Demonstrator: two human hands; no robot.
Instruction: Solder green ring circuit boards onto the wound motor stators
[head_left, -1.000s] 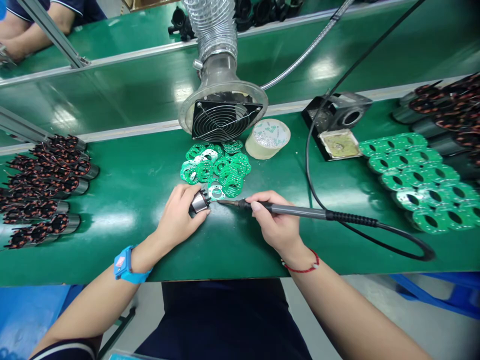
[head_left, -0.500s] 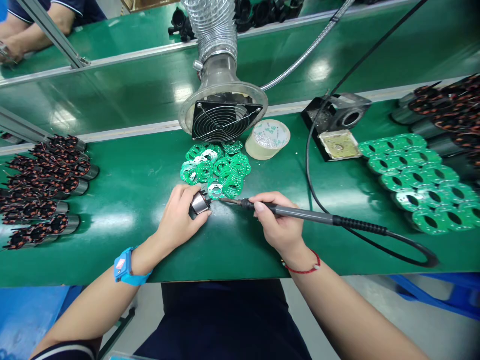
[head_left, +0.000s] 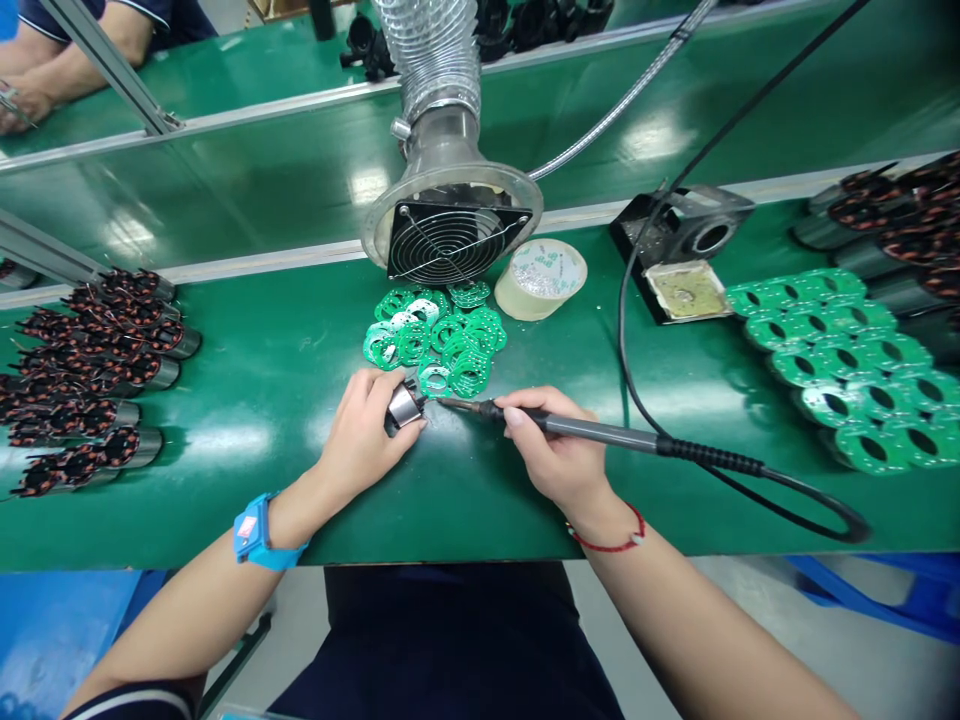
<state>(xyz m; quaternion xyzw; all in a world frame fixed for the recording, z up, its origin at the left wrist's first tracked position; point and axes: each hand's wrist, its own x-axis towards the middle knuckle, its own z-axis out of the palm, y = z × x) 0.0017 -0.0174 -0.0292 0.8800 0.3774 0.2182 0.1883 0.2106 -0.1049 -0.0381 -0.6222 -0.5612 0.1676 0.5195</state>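
Left hand [head_left: 366, 425] grips the stator [head_left: 405, 404] sideways, apparently presenting its pronged end toward three o'clock; right hand [head_left: 553, 448] pencil-grips the soldering iron [head_left: 611, 433], aimed toward nine, likely for precision.

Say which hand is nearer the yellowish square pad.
Right. The right hand, gripping a soldering iron, is left of the yellowish square pad and closer to the person; the left hand, around a metal cylinder, is much farther left.
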